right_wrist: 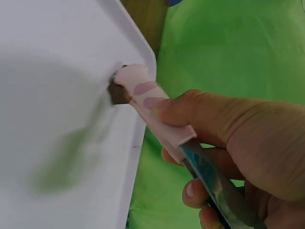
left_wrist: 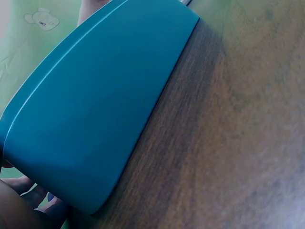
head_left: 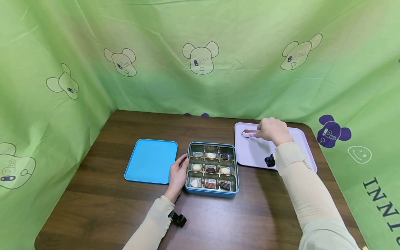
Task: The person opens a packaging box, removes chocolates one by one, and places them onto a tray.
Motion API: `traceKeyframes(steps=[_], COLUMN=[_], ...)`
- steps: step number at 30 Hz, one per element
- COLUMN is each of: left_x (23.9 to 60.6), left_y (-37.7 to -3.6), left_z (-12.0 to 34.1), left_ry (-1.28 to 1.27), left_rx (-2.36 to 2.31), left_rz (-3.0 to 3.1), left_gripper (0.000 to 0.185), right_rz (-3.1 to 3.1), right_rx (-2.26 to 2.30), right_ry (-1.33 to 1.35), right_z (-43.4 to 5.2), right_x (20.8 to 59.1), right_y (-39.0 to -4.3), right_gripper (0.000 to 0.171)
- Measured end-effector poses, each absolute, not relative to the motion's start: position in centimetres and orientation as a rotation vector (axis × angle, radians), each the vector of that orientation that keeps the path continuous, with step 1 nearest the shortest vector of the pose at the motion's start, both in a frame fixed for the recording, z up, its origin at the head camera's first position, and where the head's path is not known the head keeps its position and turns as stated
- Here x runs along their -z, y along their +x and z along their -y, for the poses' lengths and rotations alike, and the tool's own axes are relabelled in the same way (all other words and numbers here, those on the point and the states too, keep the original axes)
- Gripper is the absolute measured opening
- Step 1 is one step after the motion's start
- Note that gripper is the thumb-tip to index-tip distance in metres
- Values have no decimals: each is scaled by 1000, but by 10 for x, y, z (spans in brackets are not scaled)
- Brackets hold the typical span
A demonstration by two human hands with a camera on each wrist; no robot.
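My right hand (head_left: pixel 273 130) grips metal tongs (right_wrist: pixel 214 186) with pink, paw-like tips (right_wrist: pixel 143 88), its thumb on one pink arm. At those tips a brown chocolate (right_wrist: pixel 118 91) shows, over the lavender tray (head_left: pixel 253 154). On the left, my left hand (head_left: pixel 178 173) rests against the left side of a blue tin (head_left: pixel 212 192), fingers lying along its wall. Gold dividers split the tin into compartments with white chocolates (head_left: pixel 197 167), dark ones (head_left: pixel 225 186) and a reddish-brown one (head_left: pixel 210 185). The left wrist view looks along the tin's side (left_wrist: pixel 100 105), fingers beyond its corner.
Left of the tin, a flat blue lid (head_left: pixel 151 161) lies on the dark wooden table (head_left: pixel 103 194). The tray sits to the tin's right, its corner close to the tin. A green printed curtain (head_left: pixel 156 86) surrounds the table at the back and sides.
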State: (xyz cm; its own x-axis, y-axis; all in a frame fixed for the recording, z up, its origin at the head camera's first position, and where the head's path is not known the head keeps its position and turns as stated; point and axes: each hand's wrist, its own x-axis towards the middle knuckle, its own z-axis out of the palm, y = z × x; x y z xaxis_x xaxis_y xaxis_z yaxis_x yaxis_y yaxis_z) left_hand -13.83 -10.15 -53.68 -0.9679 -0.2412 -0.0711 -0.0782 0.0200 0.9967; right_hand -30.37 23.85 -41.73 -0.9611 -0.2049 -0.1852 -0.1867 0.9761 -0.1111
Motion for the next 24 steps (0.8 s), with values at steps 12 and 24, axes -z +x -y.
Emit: traceKeyframes(steps=[12, 24], left_x=[537, 538], left_y=[-138, -139], left_z=[101, 102], left_ry=[340, 343], left_rx=[2090, 2091], left_rz=[2155, 2159], left_gripper=[39, 38], right_rz=[-2913, -2906], right_rx=[136, 157], right_ry=[-242, -212], right_z=[-238, -238], right_x=[419, 422], right_y=[-305, -301], right_gripper=[40, 25])
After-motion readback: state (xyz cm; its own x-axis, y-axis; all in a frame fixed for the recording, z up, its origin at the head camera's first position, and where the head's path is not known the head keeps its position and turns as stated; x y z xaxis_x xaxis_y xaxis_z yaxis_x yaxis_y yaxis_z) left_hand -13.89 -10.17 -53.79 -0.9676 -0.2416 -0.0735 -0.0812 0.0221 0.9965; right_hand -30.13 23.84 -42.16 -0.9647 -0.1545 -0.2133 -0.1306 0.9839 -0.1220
